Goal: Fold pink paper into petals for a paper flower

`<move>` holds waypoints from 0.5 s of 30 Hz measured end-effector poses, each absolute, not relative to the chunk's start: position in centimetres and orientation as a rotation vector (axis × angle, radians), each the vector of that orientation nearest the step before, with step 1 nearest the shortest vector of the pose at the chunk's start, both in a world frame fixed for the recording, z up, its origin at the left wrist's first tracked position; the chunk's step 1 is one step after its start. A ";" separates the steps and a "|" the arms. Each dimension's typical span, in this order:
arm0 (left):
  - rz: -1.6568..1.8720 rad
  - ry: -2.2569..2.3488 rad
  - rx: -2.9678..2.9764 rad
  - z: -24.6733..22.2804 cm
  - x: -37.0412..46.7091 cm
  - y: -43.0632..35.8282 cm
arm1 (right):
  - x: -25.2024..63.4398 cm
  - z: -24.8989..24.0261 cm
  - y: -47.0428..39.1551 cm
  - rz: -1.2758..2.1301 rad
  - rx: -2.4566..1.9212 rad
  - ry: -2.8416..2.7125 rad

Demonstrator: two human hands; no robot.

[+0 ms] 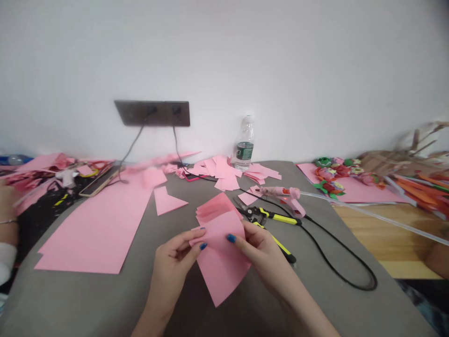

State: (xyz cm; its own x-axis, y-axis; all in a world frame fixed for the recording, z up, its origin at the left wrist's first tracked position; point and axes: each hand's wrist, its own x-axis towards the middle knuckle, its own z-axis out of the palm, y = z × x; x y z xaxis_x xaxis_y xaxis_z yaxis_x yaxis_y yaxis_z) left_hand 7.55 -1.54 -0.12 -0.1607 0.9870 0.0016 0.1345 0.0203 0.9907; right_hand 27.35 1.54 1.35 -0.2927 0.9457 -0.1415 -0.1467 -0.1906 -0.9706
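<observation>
Both hands hold a curved pink paper piece (224, 262) above the grey table. My left hand (177, 255) pinches its left edge between thumb and fingers. On the right side, my right hand (256, 243) grips the same paper, thumb on the front and the other fingers partly hidden behind it. Just behind the held piece lie folded pink pieces (215, 206). Yellow-and-black pliers (280, 217) rest beside my right hand, and a pink glue gun (284, 193) lies past them.
Large pink sheets (101, 229) cover the table's left part. A bottle (244, 145) stands by the wall among pink scraps (224, 171). A black cable (336, 276) loops at the right. Paper flowers (329, 174) lie at the back right. Another person's arm (7, 224) shows at far left.
</observation>
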 end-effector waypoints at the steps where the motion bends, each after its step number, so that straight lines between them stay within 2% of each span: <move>1: 1.275 1.439 1.248 -0.2 7.5 -1.5 | 27.3 1.3 1.5 1.566 -1.053 -1.219; 6: 1.499 1.417 1.493 0.0 7.3 -1.2 | 26.9 1.2 1.8 1.119 -1.039 -1.325; 10: 1.350 1.281 1.664 0.7 7.1 -1.4 | 26.8 1.8 1.7 0.707 -1.052 -1.559; 15: 1.307 1.364 1.640 1.6 7.3 -1.8 | 26.4 3.2 1.0 0.649 -1.040 -1.987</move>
State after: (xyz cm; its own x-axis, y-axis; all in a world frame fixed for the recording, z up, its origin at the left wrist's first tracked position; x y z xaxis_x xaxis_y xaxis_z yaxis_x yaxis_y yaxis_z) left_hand 7.33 -1.78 1.55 -0.0277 0.9563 0.2911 0.3321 -0.2658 0.9050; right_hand 26.43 0.97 3.25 -0.3565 0.8419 0.4051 0.4403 0.5338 -0.7220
